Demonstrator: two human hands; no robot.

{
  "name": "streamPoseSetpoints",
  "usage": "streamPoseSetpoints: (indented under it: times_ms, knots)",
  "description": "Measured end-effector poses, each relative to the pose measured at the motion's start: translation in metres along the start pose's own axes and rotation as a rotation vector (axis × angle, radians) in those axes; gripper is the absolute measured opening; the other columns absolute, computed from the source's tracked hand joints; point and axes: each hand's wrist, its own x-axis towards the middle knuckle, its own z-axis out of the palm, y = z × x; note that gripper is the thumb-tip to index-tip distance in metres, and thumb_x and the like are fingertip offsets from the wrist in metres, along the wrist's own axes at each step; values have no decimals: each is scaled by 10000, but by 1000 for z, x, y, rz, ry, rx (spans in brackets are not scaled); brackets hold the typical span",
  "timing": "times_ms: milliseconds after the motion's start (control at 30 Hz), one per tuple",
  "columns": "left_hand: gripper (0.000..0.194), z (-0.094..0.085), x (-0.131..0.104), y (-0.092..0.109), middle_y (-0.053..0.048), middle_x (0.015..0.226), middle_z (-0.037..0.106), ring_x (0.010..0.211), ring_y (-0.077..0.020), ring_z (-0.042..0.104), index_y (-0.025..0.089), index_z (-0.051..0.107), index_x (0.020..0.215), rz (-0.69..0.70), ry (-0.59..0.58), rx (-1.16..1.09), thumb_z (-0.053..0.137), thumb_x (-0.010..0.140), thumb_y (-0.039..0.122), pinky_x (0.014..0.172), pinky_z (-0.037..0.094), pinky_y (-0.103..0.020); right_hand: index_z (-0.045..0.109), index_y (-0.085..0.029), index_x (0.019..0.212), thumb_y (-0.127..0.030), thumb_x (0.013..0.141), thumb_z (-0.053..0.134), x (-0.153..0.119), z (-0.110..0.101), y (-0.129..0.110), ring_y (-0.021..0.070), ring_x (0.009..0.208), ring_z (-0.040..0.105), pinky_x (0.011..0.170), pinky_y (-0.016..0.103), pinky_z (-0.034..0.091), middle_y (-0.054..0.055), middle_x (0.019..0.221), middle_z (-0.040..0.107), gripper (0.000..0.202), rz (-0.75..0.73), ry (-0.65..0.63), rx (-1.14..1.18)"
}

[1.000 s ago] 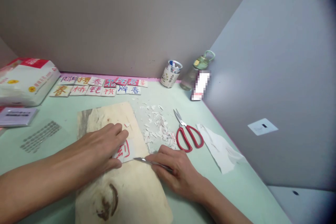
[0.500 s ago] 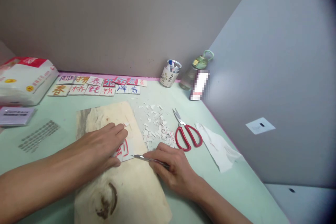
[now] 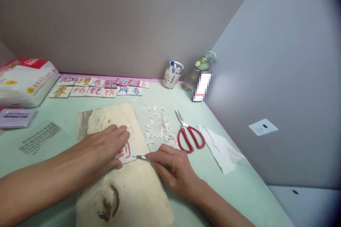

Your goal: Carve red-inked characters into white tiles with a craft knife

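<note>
My left hand [image 3: 110,145] lies over a thin white square tile [image 3: 131,149] with a red character. Thumb and fingers hold it against a pale wooden board [image 3: 133,191], hiding the tile's left part. My right hand [image 3: 173,165] is closed around a slim metal craft knife [image 3: 144,158]. The knife's tip is at the tile's right edge, low down; whether it touches is hard to tell. A small white chip [image 3: 128,126] shows by the left fingertips.
White shavings [image 3: 160,127] lie beyond the board. Red-handled scissors [image 3: 190,136] and a white tissue [image 3: 222,149] are at right. Lettered tiles [image 3: 80,91], a tissue pack [image 3: 26,83], a can [image 3: 172,75], a green-lidded bottle [image 3: 202,64] and a blurred phone-like object [image 3: 202,87] stand behind.
The knife tip has shifted slightly right, from over the tile's corner to its edge. My left hand and the tile stay in place.
</note>
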Motion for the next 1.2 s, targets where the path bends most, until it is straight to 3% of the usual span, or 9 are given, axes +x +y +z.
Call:
streamPoseSetpoints:
  times_ms: [100,300,500,733,900,1033,1133,1200]
  knots:
    - [388,5,1,-5,-155,1580,740,1520,-445,659,232,801,1259,10,-1,-10,729,878,250,1205,595,-520,895,-129,1250,-181,1129,605,0,-1,2,168,722,635,644,290,458,54,869,673,319,11,-23,20]
    - [412,8,5,-9,-196,1536,750,1495,-446,676,197,785,1286,32,-21,-3,735,883,263,1232,584,-572,915,-233,1221,-166,1067,702,1,-2,2,190,827,692,701,294,481,40,910,695,272,219,-55,171]
    - [459,14,7,-14,-223,1626,689,1568,-478,610,187,767,1336,50,-36,15,713,887,264,1259,558,-603,921,-228,1196,-168,1046,703,0,3,2,202,832,705,718,313,487,49,907,708,271,253,-18,150]
    - [586,44,7,-31,-214,1654,678,1577,-457,608,206,720,1433,94,129,39,734,849,243,1277,543,-599,917,-234,1183,-154,1031,698,-5,9,-2,202,819,709,711,313,492,53,914,736,279,273,21,106]
    - [494,27,2,-25,-241,1671,661,1586,-462,605,187,750,1408,77,16,13,692,931,301,1301,521,-599,887,-224,1149,-149,1019,678,0,7,10,210,828,696,729,319,497,58,918,749,257,287,131,68]
    - [537,17,4,-18,-241,1667,660,1604,-458,586,191,722,1447,51,-13,17,729,919,288,1313,504,-589,873,-219,1129,-221,1037,683,7,0,17,196,786,674,696,301,497,55,917,761,211,328,169,118]
    - [420,7,6,-10,-216,1561,714,1535,-447,636,204,735,1317,20,-62,11,746,899,246,1212,565,-544,885,-219,1128,-299,1060,695,10,-4,12,188,764,650,673,296,486,48,882,743,217,297,121,192]
    - [300,0,5,-6,-164,1387,764,1383,-414,713,220,723,1183,-7,-98,10,763,888,258,1087,600,-492,884,-215,1141,-314,1067,689,9,-5,7,182,761,642,674,297,483,49,887,754,231,275,90,230]
